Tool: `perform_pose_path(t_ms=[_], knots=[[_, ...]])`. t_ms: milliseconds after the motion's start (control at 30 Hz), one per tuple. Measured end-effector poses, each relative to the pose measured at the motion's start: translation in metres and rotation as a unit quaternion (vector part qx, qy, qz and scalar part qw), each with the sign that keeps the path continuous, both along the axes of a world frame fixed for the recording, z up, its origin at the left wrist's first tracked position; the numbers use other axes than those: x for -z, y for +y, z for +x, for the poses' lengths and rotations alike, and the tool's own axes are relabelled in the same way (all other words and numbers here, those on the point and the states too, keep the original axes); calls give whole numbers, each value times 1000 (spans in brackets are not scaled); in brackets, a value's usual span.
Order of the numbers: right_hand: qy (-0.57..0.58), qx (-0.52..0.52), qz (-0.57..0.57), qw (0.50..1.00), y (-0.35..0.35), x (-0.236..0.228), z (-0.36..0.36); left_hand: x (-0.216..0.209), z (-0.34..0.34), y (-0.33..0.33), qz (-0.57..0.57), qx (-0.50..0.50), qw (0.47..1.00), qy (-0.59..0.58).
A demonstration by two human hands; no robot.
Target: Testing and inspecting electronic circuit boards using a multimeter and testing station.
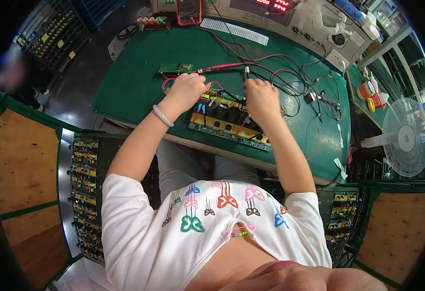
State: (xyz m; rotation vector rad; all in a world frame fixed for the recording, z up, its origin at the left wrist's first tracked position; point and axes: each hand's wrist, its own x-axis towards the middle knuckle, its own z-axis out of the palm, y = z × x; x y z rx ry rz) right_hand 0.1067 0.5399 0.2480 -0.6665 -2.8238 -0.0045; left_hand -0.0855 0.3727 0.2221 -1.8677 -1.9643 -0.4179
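Note:
A large circuit board (216,127) lies near the front edge of the green table, carrying yellow parts, dark round components, and red, blue and black wires. At its far left edge is my left hand (186,92), with thumb and fingers pinched together beside a red wire; what they hold is hidden. My right hand (263,99) is over the board's far right part, its fingers curled closed, close to a black cable with a white end (247,70). Whether it grips that cable is hidden. Beyond my left hand sits a small green board (175,68) with red wires.
A red test probe (222,66) and tangled red and black leads (290,80) cross the table. Behind stand a red-framed multimeter (188,12) and a bench instrument (300,26). A white fan (406,138) is at the right. Racks of boards (85,189) flank me; a person (16,77) is far left.

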Motion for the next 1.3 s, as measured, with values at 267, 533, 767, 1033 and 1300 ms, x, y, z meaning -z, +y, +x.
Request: perform_pose_path(t_ms=[267,533,767,1033,1300], knots=[[-53,-33,-124,990,84,-28,71,-5,-5,7,-33,34,997,60],[-90,-68,-110,988,77,-23,88,-23,-11,13,-65,29,992,100],[5,-181,-133,974,85,-15,96,-15,-57,-39,-16,-50,991,121],[-47,-120,-341,931,52,-28,85,1,-25,-78,54,-81,995,-10],[-7,-223,-98,970,44,-21,70,-10,31,-89,104,-95,983,-115]])
